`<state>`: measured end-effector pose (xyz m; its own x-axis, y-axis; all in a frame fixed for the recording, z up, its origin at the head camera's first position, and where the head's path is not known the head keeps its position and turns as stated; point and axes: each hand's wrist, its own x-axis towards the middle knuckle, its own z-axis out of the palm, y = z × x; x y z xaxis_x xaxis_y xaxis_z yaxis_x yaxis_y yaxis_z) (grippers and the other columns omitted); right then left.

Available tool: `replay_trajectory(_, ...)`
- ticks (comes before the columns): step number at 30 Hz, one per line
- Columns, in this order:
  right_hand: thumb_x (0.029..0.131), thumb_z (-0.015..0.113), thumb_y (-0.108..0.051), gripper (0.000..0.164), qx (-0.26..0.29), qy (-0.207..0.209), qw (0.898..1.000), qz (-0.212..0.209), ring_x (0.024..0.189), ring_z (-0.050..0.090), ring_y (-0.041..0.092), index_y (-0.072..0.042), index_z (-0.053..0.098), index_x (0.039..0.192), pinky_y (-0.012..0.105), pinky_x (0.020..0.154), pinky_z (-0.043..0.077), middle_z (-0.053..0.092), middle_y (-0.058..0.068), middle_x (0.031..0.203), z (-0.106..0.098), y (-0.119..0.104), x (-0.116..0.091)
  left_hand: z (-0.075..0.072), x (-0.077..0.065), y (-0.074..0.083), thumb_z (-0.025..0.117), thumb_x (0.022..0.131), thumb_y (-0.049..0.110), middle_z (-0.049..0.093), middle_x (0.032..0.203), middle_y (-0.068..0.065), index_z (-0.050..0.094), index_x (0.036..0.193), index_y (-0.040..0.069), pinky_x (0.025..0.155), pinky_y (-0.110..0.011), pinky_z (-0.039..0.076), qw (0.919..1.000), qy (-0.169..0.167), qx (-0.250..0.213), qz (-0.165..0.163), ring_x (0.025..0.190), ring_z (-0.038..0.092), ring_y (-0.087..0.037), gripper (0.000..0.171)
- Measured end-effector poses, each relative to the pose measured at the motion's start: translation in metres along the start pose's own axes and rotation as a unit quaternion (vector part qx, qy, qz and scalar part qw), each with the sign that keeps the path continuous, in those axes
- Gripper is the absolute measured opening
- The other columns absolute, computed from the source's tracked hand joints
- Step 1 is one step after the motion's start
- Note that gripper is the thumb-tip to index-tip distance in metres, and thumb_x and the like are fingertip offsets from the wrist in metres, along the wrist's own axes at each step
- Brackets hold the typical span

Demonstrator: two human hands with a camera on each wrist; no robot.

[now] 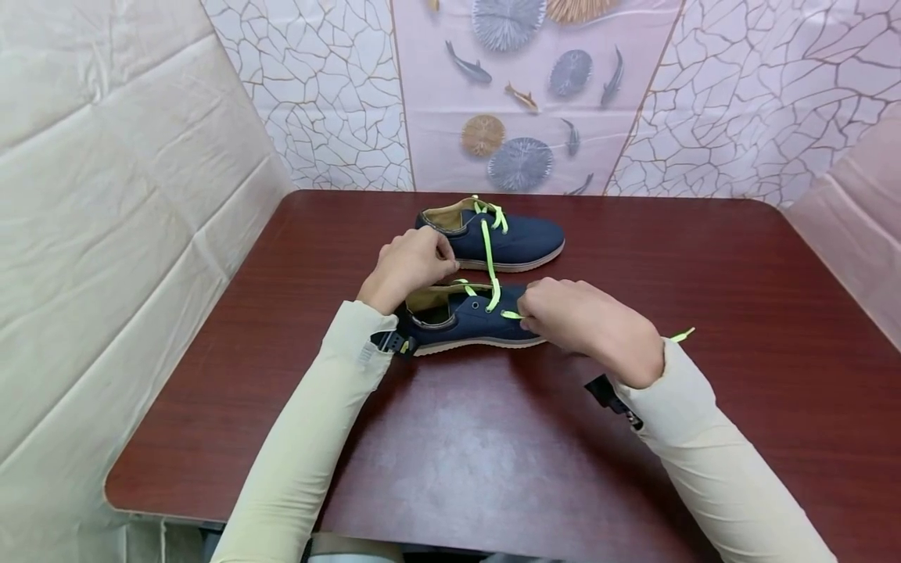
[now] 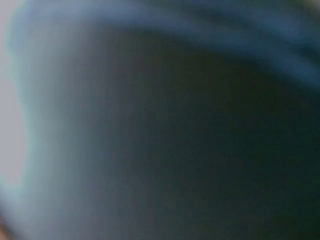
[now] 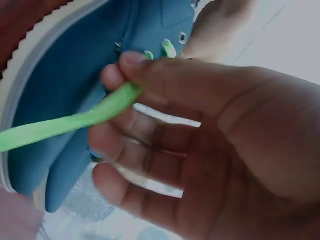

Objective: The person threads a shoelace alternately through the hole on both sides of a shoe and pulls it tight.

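A navy shoe (image 1: 479,322) with lime-green laces lies sideways on the table, toe to the right. In the right wrist view, my right hand (image 3: 210,130) pinches a green shoelace (image 3: 70,120) between thumb and forefinger, the other fingers loosely bent. From the head, this right hand (image 1: 591,320) covers the shoe's toe. My left hand (image 1: 411,266) hovers over the heel opening with fingers bent; whether its fingertips hold anything is hidden. Another length of lace (image 1: 489,258) runs from the near shoe's eyelets across toward the far shoe. Only dark blur fills the left wrist view.
A second navy shoe (image 1: 524,240) with green laces stands just behind the first, toe also rightward. Both are on a reddish-brown table (image 1: 760,328). Patterned cloth (image 1: 338,94) hangs at the back, and pale cloth (image 1: 105,274) covers the left side.
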<state>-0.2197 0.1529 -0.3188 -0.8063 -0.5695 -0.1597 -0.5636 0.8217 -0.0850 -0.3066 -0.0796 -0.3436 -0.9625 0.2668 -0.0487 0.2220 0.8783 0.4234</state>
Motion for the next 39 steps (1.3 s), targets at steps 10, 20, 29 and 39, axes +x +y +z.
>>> replay_trajectory(10, 0.096, 0.056, 0.003, 0.038, 0.006, 0.038, 0.999, -0.004, 0.063, 0.037, 0.016, -0.018, 0.053, 0.065, 0.03, 0.057, 0.033, 0.044, 0.0, 0.072, -0.018, 0.003, -0.016, -0.007, -0.009, 0.036, 0.071, 0.103, 0.02, 0.072, 0.102, 0.001, 0.081, 0.11, 0.011, 0.085, -0.026, 0.052, 0.9443, -0.075, -0.04, 0.318, 0.09, 0.064, -0.011, 0.016)
replay_trajectory(20, 0.097, 0.067, 0.004, 0.018, -0.002, 0.071, 0.997, -0.014, 0.084, 0.063, 0.023, -0.012, 0.076, 0.096, 0.039, 0.072, 0.054, 0.065, 0.007, 0.103, -0.028, 0.011, -0.025, 0.011, -0.013, 0.051, 0.079, 0.098, 0.034, 0.074, 0.093, 0.013, 0.083, 0.101, 0.022, 0.078, -0.022, 0.052, 0.9349, -0.112, 0.026, 0.336, 0.08, 0.064, 0.0, 0.013)
replay_trajectory(29, 0.084, 0.056, 0.019, 0.033, -0.042, 0.15, 0.987, -0.026, 0.085, 0.063, 0.028, -0.006, 0.068, 0.102, 0.041, 0.067, 0.052, 0.062, 0.008, 0.095, -0.026, 0.012, -0.025, 0.008, -0.014, 0.05, 0.075, 0.1, 0.021, 0.073, 0.081, 0.01, 0.081, 0.093, 0.015, 0.077, -0.021, 0.053, 0.9341, -0.103, -0.042, 0.339, 0.078, 0.066, -0.002, 0.011)
replay_trajectory(39, 0.093, 0.06, 0.013, 0.029, -0.042, 0.24, 0.97, 0.012, 0.097, 0.055, 0.033, -0.008, 0.073, 0.108, 0.047, 0.069, 0.051, 0.059, 0.011, 0.104, -0.023, 0.018, -0.016, 0.002, -0.011, 0.043, 0.068, 0.105, 0.019, 0.074, 0.087, 0.002, 0.079, 0.101, 0.009, 0.075, -0.028, 0.051, 0.9152, -0.119, -0.18, 0.341, 0.078, 0.062, -0.009, 0.016)
